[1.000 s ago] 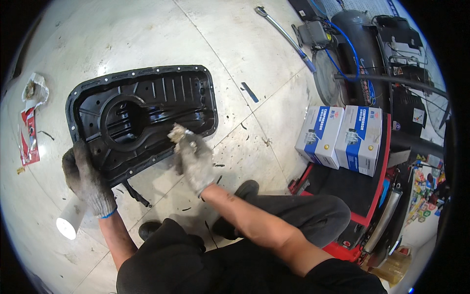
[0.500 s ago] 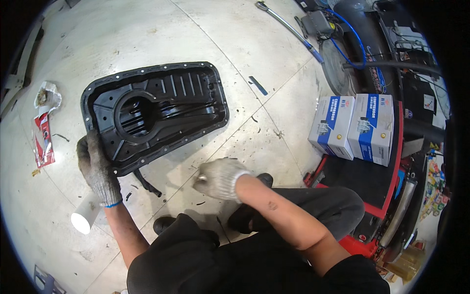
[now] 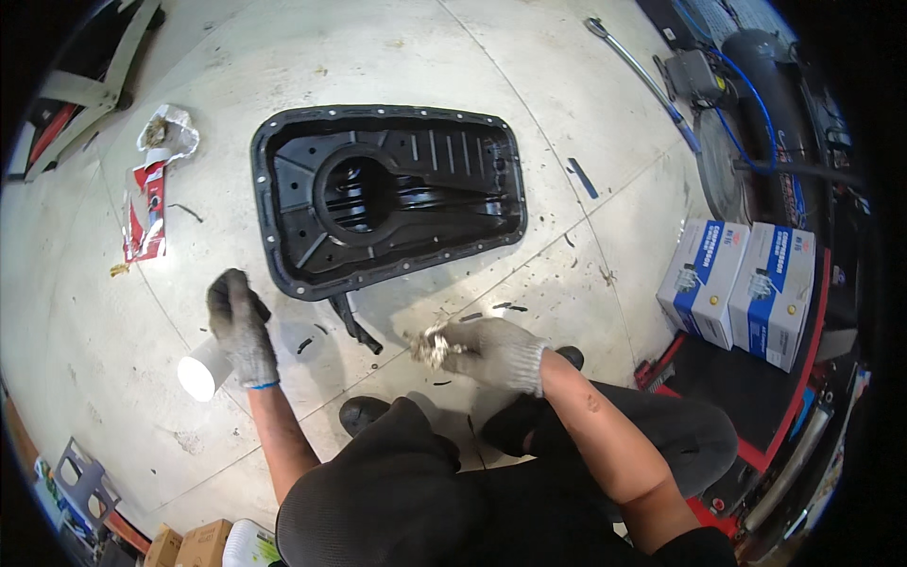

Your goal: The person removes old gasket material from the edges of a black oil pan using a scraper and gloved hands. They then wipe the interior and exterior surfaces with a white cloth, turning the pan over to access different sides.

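Note:
A black oil pan (image 3: pixel 378 263) lies on the floor, its hollow side up, with bolt holes along its flange and a round opening (image 3: pixel 361 194) inside. My left hand (image 3: pixel 242 331), in a grey knit glove with dark fingers, hovers off the pan's near left corner. It holds nothing, and its fingers are loosely bent. Beside that wrist lies a white cylinder (image 3: pixel 205 369). My right hand (image 3: pixel 496 352), gloved too, grips a crumpled, pale, shiny wad (image 3: pixel 432 350) below the pan's near edge. A black tube-like piece (image 3: pixel 355 326) sticks out from under the pan.
Black scraps (image 3: pixel 510 306) litter the floor around the pan. Left are a torn red-and-white packet (image 3: pixel 145 213) and a clear bag (image 3: pixel 179 132) with a brownish clump. To the right, two white-and-blue boxes (image 3: pixel 704 279) sit on a red-edged black cart (image 3: pixel 718 392); a long-handled ratchet wrench (image 3: pixel 642 80) lies beyond.
My left hand has come off the oil pan's corner. My right hand has turned, bringing the pale wad into clear sight. The whole view has shifted, so the floor things appear farther right.

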Tool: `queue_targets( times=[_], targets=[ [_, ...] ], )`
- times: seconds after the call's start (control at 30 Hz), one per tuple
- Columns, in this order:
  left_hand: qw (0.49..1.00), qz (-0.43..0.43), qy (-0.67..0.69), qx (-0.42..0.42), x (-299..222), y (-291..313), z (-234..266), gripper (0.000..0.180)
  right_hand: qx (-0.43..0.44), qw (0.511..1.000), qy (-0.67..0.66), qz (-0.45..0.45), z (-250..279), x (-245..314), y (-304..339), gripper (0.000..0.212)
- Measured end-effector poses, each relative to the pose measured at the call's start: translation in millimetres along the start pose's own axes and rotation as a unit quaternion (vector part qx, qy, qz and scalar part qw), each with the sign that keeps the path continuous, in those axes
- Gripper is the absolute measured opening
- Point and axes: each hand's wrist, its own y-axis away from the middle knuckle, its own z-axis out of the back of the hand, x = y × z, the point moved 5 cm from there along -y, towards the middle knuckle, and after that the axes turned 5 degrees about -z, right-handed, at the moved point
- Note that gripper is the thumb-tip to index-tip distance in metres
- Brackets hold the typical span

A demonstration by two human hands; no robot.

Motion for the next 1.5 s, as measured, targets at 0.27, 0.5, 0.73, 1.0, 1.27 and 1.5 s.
queue_targets(
  times=[0.27, 0.5, 0.73, 1.0, 1.27, 1.5],
  targets=[
    [0.999, -0.028, 0.016, -0.040, 3, 48, 7, 0.049, -0.007, 0.985, -0.036, 0.169, -9, 47, 5, 0.047],
    [0.979, 0.034, 0.197, -0.047, -26, 57, -5, 0.044, -0.094, 0.971, -0.177, 0.133, -3, 96, 5, 0.049],
    [0.989, 0.050, 0.137, -0.005, -48, 51, -27, 0.048, -0.202, 0.933, -0.213, 0.207, 3, 161, -23, 0.048],
    [0.890, 0.101, 0.445, -0.008, -47, 85, -8, 0.085, -0.228, 0.919, -0.007, 0.322, -46, 177, -26, 0.059],
    [0.978, 0.048, 0.193, -0.067, -32, 81, 13, 0.051, -0.144, 0.926, 0.016, 0.349, -49, 167, -17, 0.059],
    [0.965, 0.114, 0.182, -0.149, -20, 87, 0, 0.053, -0.596, 0.784, 0.089, -0.146, 236, -152, -30, 0.042]
  ],
)
